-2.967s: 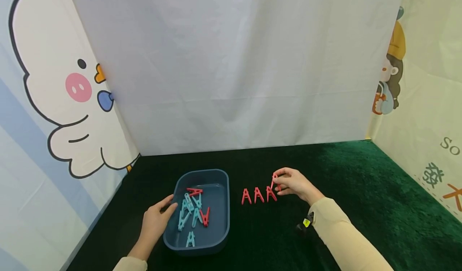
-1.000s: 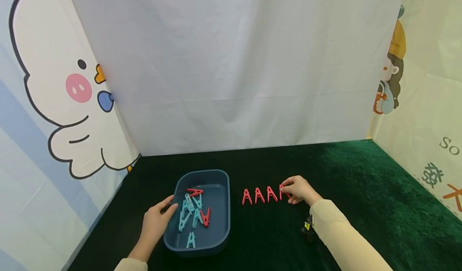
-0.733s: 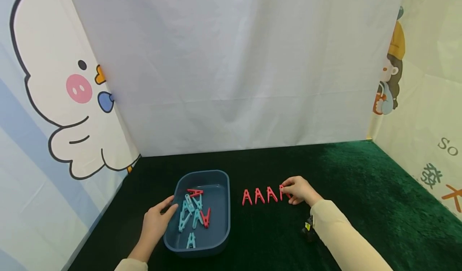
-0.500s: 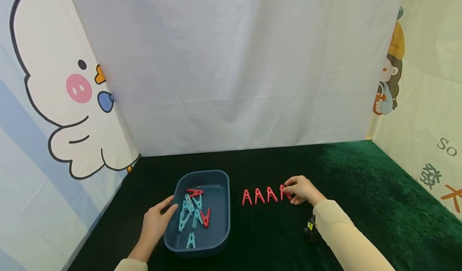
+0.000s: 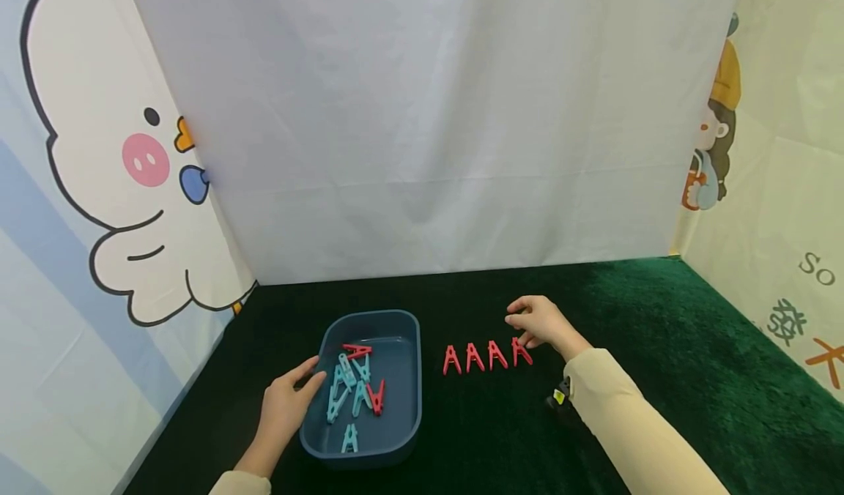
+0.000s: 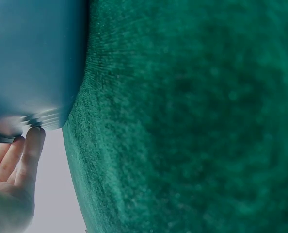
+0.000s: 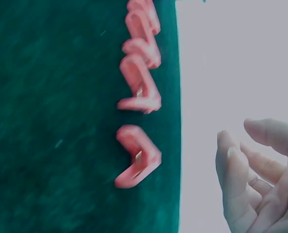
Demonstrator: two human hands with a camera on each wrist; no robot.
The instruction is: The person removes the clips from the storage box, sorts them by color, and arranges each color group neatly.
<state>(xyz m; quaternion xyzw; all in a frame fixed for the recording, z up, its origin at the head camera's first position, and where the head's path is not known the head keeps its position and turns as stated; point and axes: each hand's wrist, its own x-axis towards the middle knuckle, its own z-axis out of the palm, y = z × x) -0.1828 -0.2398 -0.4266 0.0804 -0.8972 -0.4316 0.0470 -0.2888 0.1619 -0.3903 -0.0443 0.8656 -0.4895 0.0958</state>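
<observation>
Rising off the row since the earlier frames, the right hand [image 5: 543, 326] is now hovering above and behind the fourth clip [image 5: 520, 351], where half a second ago it was touching it. That clip is staying at the row's right end; the tray [image 5: 420, 396] and left hand [image 5: 280, 411] are keeping their places.

Right hand: fingers loosely bent, thumb standing apart from them, nothing in hold. Right wrist view is showing the fingertips well apart from the clips.

Left hand: resting at the tray's left side, fingers fairly straight, fingertips touching its outer wall. Thumb is lying near the rim; cannot tell whether it is pressing.

Row: first clip [image 5: 451, 358], second clip [image 5: 474, 356], third clip [image 5: 497, 354] and fourth, all red, sitting side by side on the green cloth [image 5: 659, 334] right of the tray, not touching one another. Each is forming an A in the head view, legs toward the person.

Tray: dark blue, holding several teal clips, most heaped together, one lying alone [image 5: 349, 438] near the front. Two red ones are lying among them, one at the back [image 5: 357, 351], another [image 5: 376, 397] nearer the middle.

White curtain [image 5: 428, 114] is hanging behind.
</observation>
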